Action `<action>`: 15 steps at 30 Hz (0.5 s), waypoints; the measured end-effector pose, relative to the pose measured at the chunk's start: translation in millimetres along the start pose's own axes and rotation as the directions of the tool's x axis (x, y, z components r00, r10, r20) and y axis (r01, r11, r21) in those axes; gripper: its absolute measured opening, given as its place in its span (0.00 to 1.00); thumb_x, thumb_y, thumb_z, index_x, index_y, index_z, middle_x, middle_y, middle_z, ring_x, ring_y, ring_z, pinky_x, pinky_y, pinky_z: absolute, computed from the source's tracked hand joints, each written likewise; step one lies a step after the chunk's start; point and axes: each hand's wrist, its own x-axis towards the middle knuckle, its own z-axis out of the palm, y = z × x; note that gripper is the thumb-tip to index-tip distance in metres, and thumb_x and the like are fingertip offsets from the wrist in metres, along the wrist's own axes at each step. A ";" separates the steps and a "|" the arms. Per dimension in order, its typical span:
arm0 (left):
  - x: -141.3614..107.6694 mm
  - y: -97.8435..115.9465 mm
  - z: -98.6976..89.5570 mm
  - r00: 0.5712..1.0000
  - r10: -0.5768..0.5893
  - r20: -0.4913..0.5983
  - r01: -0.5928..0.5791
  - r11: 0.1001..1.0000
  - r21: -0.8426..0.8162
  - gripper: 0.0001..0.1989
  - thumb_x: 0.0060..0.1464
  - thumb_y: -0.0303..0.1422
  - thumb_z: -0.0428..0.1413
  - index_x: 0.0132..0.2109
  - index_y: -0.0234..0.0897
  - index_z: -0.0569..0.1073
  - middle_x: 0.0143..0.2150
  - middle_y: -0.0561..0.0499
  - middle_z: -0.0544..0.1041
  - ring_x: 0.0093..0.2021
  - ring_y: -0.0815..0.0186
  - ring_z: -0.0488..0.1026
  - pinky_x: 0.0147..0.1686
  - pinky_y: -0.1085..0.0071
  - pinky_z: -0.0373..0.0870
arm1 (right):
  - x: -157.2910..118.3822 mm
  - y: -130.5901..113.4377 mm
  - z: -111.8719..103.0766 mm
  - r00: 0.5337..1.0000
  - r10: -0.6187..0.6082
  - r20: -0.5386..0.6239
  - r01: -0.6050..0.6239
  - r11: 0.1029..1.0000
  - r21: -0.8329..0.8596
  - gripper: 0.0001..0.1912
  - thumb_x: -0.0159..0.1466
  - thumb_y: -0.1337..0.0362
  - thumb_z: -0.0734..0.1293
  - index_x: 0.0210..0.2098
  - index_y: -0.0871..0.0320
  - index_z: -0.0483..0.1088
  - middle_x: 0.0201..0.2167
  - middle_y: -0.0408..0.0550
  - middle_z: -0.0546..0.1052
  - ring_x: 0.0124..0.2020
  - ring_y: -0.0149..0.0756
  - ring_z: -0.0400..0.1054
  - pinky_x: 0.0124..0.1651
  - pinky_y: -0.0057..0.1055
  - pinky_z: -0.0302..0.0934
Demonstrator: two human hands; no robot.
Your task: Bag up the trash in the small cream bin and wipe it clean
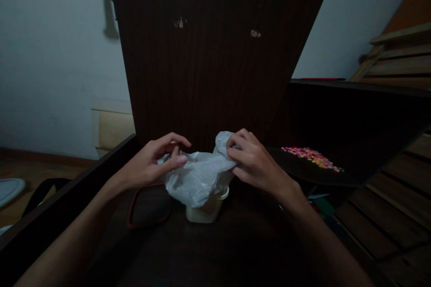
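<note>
With the bag as the middle of the dial and twelve pointing away from the person, the left hand (161, 161) is at about nine to ten o'clock, its index finger and thumb parted over the edge of the white plastic bag (197, 179); whether its curled fingers pinch any of the film, I cannot tell. The right hand (251, 158), between two and three, has its fingers closed on a bunched part of the bag.

The bag hangs crumpled between the hands, draped over a pale container (206, 214) at six o'clock on the dark tabletop (242, 251). It should be very light, limp, slippery and easy to tear, so gathered folds at the rim make a surer hold than a single layer. The container looks light and thin-walled, probably best taken by its opposite sides; its contents are hidden.

At eight o'clock lies a rounded, brown-edged frame (129, 224), apart from the container. Small coloured pieces (311, 158) lie heaped towards half past two. A dark wooden panel (215, 63) rises at twelve, and wooden slats (400, 65) show at two.
</note>
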 end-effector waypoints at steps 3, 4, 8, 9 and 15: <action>-5.9 -3.2 -1.0 0.994 -0.074 0.086 0.059 0.985 0.159 0.17 0.64 0.43 0.54 0.54 0.42 0.78 0.29 0.53 0.77 0.26 0.66 0.72 0.24 0.76 0.63 | -14.0 -8.3 -8.6 0.993 -0.106 -0.056 0.109 0.992 0.058 0.11 0.59 0.79 0.63 0.31 0.56 0.69 0.43 0.54 0.77 0.49 0.46 0.67 0.47 0.44 0.64; -8.3 -4.1 -1.3 0.985 -0.094 0.146 0.059 0.972 0.227 0.17 0.65 0.43 0.54 0.53 0.42 0.80 0.27 0.54 0.77 0.25 0.66 0.72 0.23 0.76 0.61 | -19.3 -11.5 -10.3 0.989 -0.133 -0.060 0.137 0.988 0.074 0.13 0.59 0.80 0.62 0.32 0.56 0.69 0.44 0.54 0.78 0.50 0.46 0.68 0.49 0.44 0.65; -20.7 -9.6 -2.1 0.929 -0.198 0.314 0.051 0.906 0.421 0.16 0.63 0.45 0.55 0.43 0.42 0.84 0.23 0.53 0.77 0.21 0.65 0.71 0.22 0.73 0.60 | -42.3 -22.8 -10.0 0.983 -0.184 0.006 0.182 0.978 0.101 0.18 0.60 0.82 0.58 0.33 0.55 0.70 0.43 0.52 0.80 0.52 0.44 0.71 0.51 0.42 0.68; -24.2 -11.8 -2.3 0.916 -0.227 0.330 0.057 0.890 0.453 0.16 0.63 0.46 0.56 0.41 0.42 0.84 0.24 0.52 0.78 0.21 0.65 0.72 0.23 0.73 0.61 | -48.4 -24.8 -8.6 0.983 -0.181 0.041 0.177 0.979 0.099 0.18 0.59 0.83 0.57 0.33 0.55 0.70 0.40 0.52 0.80 0.49 0.44 0.72 0.49 0.42 0.68; -35.8 -25.6 -0.7 0.933 -0.290 0.211 0.127 0.817 0.563 0.17 0.52 0.50 0.64 0.42 0.44 0.83 0.29 0.49 0.81 0.24 0.60 0.75 0.24 0.72 0.62 | -76.8 -32.0 -4.0 0.939 0.051 0.339 -0.072 0.996 0.049 0.08 0.56 0.74 0.67 0.33 0.55 0.71 0.33 0.49 0.79 0.37 0.43 0.74 0.51 0.43 0.67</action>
